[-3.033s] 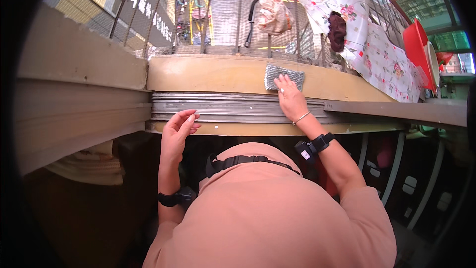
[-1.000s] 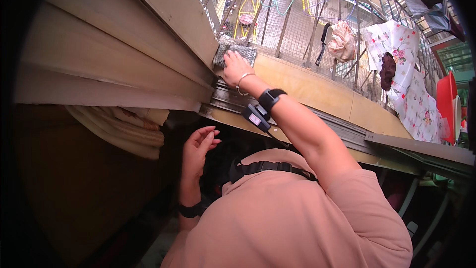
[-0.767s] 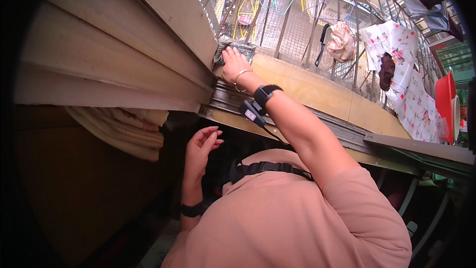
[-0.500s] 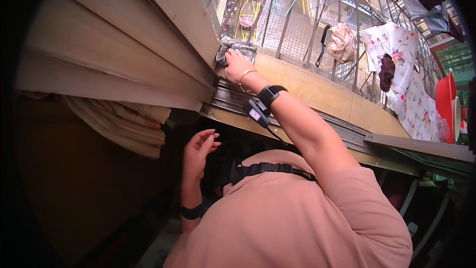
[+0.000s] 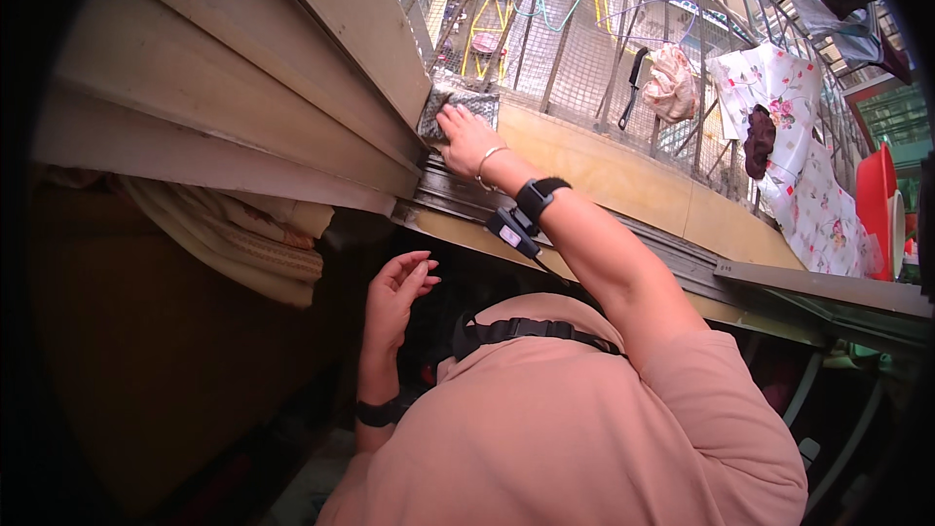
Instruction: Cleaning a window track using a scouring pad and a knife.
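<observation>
My right hand [image 5: 470, 144] lies over a grey patterned cloth [image 5: 475, 103], its fingers bent and pressing it down on the tan window ledge [image 5: 594, 158]. The cloth sits in the ledge's left corner, against the tan window frame [image 5: 341, 49]. Part of it is hidden under my fingers. Just below that hand runs the grey metal window track [image 5: 450, 191]. My left hand [image 5: 393, 294] is raised in the air in front of my body, loosely curled with the thumb apart, and nothing shows in it.
Metal bars with wire mesh [image 5: 584, 68] stand beyond the ledge. A black-handled tool [image 5: 633, 88], a bunched pale bag [image 5: 672, 85] and a flowered sheet [image 5: 779, 88] hang there. A red basin [image 5: 874, 205] is at far right. A bundled curtain [image 5: 234, 244] hangs left.
My right hand and the cloth have shifted slightly left and nearer along the corner of the ledge. My left hand has moved a little to the right.
</observation>
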`<state>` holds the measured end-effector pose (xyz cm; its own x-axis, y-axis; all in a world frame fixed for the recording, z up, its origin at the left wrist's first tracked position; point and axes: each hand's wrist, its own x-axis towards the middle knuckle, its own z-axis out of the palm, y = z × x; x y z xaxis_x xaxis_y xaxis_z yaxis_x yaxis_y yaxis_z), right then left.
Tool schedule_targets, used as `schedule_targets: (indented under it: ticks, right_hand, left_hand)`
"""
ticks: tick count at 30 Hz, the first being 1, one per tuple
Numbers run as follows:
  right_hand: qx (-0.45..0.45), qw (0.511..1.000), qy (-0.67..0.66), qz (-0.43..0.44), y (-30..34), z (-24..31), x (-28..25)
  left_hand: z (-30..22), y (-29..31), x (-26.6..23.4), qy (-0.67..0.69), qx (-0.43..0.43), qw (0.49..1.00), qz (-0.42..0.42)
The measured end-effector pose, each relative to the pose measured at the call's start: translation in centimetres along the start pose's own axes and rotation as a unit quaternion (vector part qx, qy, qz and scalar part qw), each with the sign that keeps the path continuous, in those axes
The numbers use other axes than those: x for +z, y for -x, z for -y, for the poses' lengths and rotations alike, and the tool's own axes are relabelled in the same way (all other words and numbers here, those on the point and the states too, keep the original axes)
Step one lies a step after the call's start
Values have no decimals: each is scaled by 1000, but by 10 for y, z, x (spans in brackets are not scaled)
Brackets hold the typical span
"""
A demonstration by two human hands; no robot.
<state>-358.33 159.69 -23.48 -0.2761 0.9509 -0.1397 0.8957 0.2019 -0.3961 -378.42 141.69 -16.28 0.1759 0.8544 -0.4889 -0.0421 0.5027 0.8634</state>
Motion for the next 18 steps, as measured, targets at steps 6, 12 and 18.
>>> schedule_targets:
  ticks: [6,12,18]
  right_hand:
    - [-76,997,21,-5,37,6,13]
    - [-90,994,22,-53,31,0,4]
    - [-133,987,70,-63,18,-12,5]
  left_hand:
    - [-10,-2,8,-12,-5,1000,17]
    - [-10,-2,-4,-15,18,1000,-6]
    - [-8,-11,2,-13,-2,1000,-3]
